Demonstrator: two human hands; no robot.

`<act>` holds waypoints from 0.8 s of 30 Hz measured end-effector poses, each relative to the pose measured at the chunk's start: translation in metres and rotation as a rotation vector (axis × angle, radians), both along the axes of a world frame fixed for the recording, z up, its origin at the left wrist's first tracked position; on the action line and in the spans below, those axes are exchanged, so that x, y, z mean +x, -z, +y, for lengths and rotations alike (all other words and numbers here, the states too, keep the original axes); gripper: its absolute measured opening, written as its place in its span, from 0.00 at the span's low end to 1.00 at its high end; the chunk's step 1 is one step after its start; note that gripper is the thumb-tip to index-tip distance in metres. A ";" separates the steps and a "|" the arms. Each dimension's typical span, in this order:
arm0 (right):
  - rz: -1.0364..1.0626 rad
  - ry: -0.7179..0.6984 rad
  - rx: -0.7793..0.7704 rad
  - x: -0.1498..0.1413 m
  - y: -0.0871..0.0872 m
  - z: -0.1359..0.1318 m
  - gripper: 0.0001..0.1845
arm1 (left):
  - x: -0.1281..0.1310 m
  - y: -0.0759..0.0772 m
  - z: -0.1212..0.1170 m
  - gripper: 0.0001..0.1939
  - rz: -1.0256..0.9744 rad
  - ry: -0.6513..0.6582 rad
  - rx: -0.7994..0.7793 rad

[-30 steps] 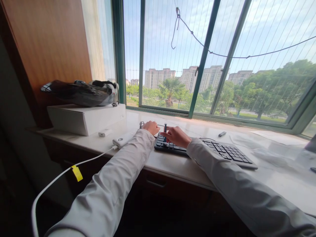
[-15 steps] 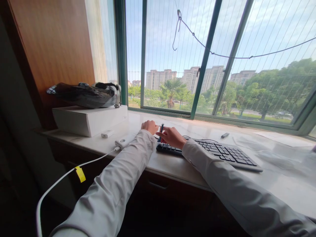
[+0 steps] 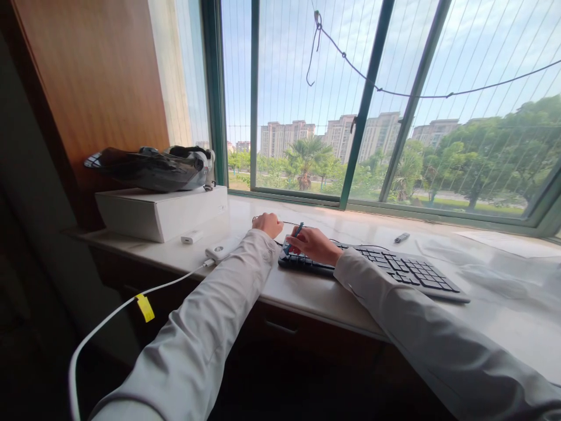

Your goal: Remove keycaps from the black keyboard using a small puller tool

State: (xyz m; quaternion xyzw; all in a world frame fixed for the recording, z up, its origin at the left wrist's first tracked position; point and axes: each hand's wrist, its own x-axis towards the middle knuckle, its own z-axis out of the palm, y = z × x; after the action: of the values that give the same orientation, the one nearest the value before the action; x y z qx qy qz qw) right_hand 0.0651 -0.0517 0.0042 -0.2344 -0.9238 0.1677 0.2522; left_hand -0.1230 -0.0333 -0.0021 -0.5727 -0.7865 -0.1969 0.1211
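Note:
My right hand (image 3: 316,245) is closed around a slim dark blue brush (image 3: 299,230). The brush leans over the left end of a black keyboard (image 3: 397,270), its lower end at the keys. My right wrist lies above the keyboard's middle keys and hides some of them. Just beyond the keyboard's left end is my left hand (image 3: 267,223), its fingers curled. What those fingers hold, if anything, is hidden. A thin dark cable (image 3: 291,223) runs close by, behind both hands.
Left of my sleeve, a white device (image 3: 217,252) has a white cord (image 3: 164,287) with a yellow tag (image 3: 145,308). Nearby are a small white block (image 3: 191,237) and a white box (image 3: 131,216) under a dark plastic-wrapped bundle (image 3: 149,169). Behind the keyboard lies a small stick (image 3: 401,237); clear plastic (image 3: 491,278) rests right.
My right hand has drawn a little to the right, away from my left. The brush has gone from nearly upright to tilted. My left hand has hardly moved.

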 end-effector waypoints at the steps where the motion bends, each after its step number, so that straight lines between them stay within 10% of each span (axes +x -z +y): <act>1: -0.003 0.007 0.007 0.004 -0.001 0.000 0.16 | 0.000 0.000 0.000 0.18 -0.001 0.000 0.002; 24: 0.004 -0.003 0.244 0.016 -0.007 -0.028 0.11 | -0.001 0.000 0.001 0.18 -0.002 -0.009 -0.011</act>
State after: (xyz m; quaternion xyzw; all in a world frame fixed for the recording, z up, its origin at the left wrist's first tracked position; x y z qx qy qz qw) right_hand 0.0813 -0.0796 0.0110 -0.2003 -0.9371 0.0551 0.2806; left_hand -0.1238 -0.0326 -0.0022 -0.5695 -0.7903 -0.1927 0.1181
